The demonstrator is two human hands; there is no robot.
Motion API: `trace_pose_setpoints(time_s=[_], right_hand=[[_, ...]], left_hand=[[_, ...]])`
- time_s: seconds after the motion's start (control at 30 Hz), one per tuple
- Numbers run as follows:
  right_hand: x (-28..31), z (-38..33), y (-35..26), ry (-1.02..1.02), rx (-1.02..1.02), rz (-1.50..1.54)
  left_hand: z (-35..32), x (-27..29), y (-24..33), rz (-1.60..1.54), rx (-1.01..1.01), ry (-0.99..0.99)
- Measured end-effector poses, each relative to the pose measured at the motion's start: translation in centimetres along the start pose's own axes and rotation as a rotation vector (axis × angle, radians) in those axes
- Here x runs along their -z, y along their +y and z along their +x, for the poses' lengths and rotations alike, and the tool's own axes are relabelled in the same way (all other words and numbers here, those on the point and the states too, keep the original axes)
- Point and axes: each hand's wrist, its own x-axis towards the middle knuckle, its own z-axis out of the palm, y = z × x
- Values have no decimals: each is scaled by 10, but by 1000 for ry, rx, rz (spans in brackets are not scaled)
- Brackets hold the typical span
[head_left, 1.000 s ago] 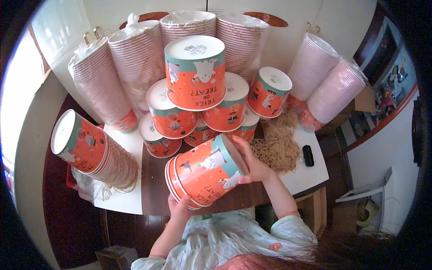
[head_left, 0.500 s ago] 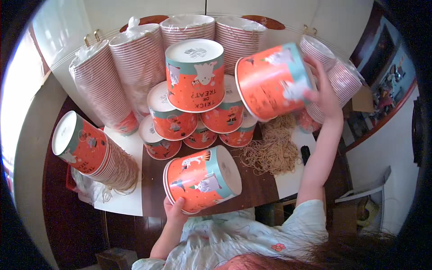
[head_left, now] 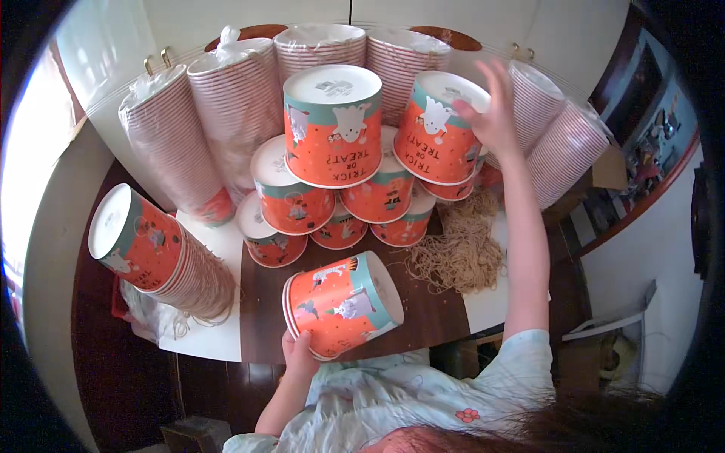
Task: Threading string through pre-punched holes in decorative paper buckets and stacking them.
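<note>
Near the table's front edge my left hand (head_left: 299,355) grips a short nest of orange and teal paper buckets (head_left: 340,306) by the rim, tilted with the white base facing right. My right hand (head_left: 495,109) is beside an upside-down paper bucket (head_left: 438,140) at the right of the pile. Its fingers are spread and the thumb lies over the edge of the white base; whether it touches cannot be told. Left of it, another upturned bucket (head_left: 333,136) tops the stepped pile. Lower upturned buckets (head_left: 298,205) support it.
Tall nested stacks of wrapped buckets (head_left: 170,143) line the back. A leaning stack (head_left: 162,245) stands at the left with cords hanging from it. Tangled tan cords (head_left: 457,257) lie on the brown table (head_left: 264,325). More wrapped stacks (head_left: 566,155) lean at the right.
The bucket my right hand held tilted in the air now stands upside down on the pile's right side, and the fingers have spread. The nest in my left hand has shifted slightly right.
</note>
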Motion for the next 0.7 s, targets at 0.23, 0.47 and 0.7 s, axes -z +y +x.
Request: trace_pose_setpoints(time_s=[0.23, 0.47, 0.7], right_hand=[[9, -130, -98, 117, 69, 485], [-38, -245, -140, -620, -364, 1220], [-35, -260, -143, -648, -344, 1178]], left_hand=[[0, 4, 0, -24, -18, -5], [2, 16, -6, 99, -87, -39], [-8, 13, 0, 238, -9, 88]])
